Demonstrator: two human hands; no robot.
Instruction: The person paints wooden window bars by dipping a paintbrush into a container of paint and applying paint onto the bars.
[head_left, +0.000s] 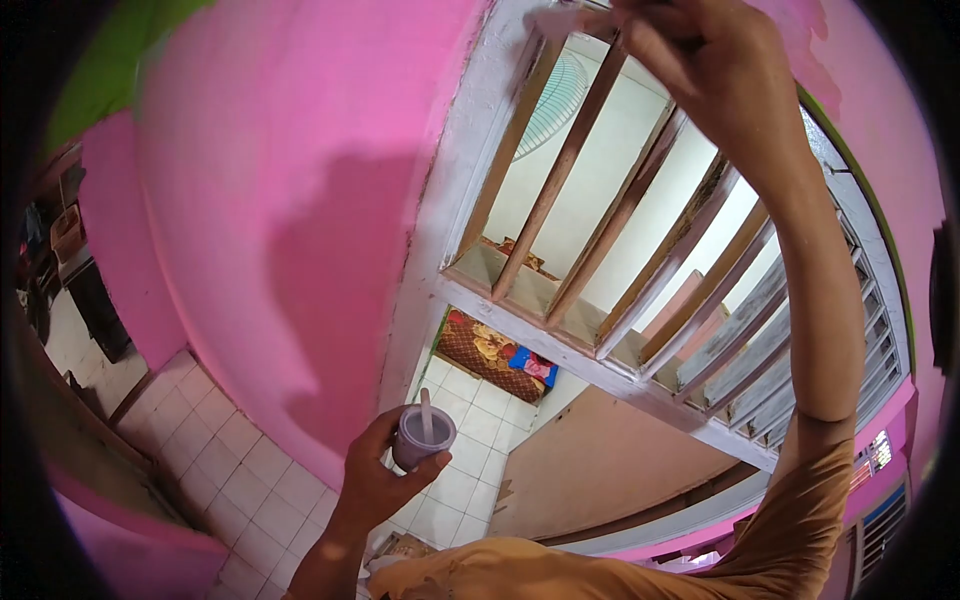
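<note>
My left hand (385, 465) is closed around a small greyish-purple cup (407, 456) low in the view, with a pale stick (426, 415) standing in it. The stick's lower end is hidden inside the cup. My right hand (690, 45) is raised at the top edge, fingers curled, by the upper corner of a wooden frame (455, 160). Something pale and blurred lies at its fingertips; I cannot make out what. The frame is coated greyish-lilac on its outer face. Several wooden slats (570, 150) in it are partly bare brown and partly lilac.
A pink wall (300, 120) stands left of the frame. Behind the slats is a fan (555, 105). Below are a doorway with white floor tiles (450, 410), a patterned mattress (480, 350) and a brown door panel (590, 440). Dark furniture (95, 305) stands far left.
</note>
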